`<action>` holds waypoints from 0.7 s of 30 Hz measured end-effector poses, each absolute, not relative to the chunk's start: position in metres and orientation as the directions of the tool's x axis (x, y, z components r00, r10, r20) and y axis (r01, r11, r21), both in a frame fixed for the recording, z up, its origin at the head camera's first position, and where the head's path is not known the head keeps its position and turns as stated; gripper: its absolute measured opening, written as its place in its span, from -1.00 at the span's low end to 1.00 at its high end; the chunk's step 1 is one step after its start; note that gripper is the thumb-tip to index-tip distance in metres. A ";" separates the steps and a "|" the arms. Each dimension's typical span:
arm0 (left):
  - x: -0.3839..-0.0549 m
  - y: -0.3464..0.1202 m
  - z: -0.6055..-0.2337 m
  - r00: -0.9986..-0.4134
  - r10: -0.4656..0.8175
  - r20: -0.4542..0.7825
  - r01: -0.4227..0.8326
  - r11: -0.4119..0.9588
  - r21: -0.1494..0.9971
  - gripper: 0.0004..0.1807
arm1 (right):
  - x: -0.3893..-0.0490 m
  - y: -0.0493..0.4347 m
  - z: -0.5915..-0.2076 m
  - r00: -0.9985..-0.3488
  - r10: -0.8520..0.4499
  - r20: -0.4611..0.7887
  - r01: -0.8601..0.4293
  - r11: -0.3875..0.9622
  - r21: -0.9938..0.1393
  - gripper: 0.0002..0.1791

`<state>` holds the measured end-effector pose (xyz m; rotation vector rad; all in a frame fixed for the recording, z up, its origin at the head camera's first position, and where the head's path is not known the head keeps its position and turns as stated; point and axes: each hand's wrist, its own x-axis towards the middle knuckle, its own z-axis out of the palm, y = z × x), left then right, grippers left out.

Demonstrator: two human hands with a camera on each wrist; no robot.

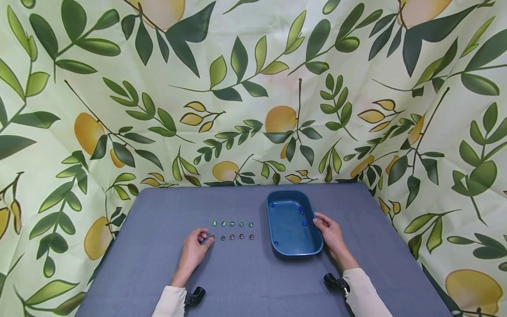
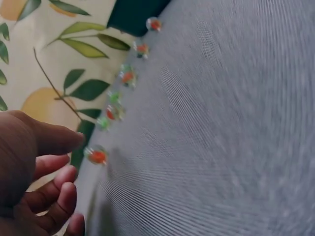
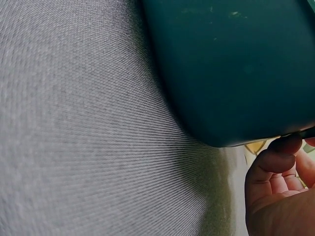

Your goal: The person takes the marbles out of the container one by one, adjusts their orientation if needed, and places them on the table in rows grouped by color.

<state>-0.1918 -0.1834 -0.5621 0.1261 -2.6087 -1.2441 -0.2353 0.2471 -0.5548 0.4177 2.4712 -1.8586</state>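
My left hand point(image 1: 195, 248) is at the left end of a row of orange-centred clear marbles point(image 1: 231, 237). Its thumb tip is beside the leftmost orange marble point(image 2: 97, 155), and the other fingers are loosely bent; whether the thumb touches it I cannot tell. Behind that row runs a second row of green marbles point(image 1: 232, 224). On the right, my right hand point(image 1: 332, 235) pinches the right rim of a blue plastic tray point(image 1: 291, 237) between thumb and fingers. Several dark blue marbles point(image 1: 304, 223) lie scattered inside the tray.
A grey cloth covers the table point(image 1: 237, 281). Upright fabric point(image 1: 245, 110) printed with leaves and fruit stands at the back and both sides. Each wrist wears a black strap device point(image 1: 195, 296).
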 end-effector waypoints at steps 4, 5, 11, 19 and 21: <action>-0.190 -0.178 -0.550 -0.954 -0.178 0.240 0.084 0.611 0.787 -0.77 | -0.235 0.246 -0.554 -0.963 0.198 -0.180 0.230 0.265 -0.936 -0.48; -0.190 -0.176 -0.546 -0.950 -0.170 0.260 0.109 0.603 0.790 -0.78 | -0.234 0.246 -0.554 -0.963 0.199 -0.182 0.232 0.266 -0.936 -0.48; -0.191 -0.148 -0.515 -0.932 -0.085 0.353 0.263 0.512 0.818 -0.79 | -0.235 0.246 -0.553 -0.962 0.202 -0.185 0.236 0.263 -0.936 -0.49; -0.201 -0.101 -0.495 -0.923 0.046 0.382 0.365 0.418 0.832 -0.82 | -0.235 0.246 -0.553 -0.960 0.204 -0.191 0.244 0.276 -0.930 -0.48; -0.204 -0.090 -0.493 -0.919 0.078 0.386 0.383 0.403 0.831 -0.81 | -0.234 0.246 -0.553 -0.960 0.202 -0.192 0.244 0.277 -0.929 -0.48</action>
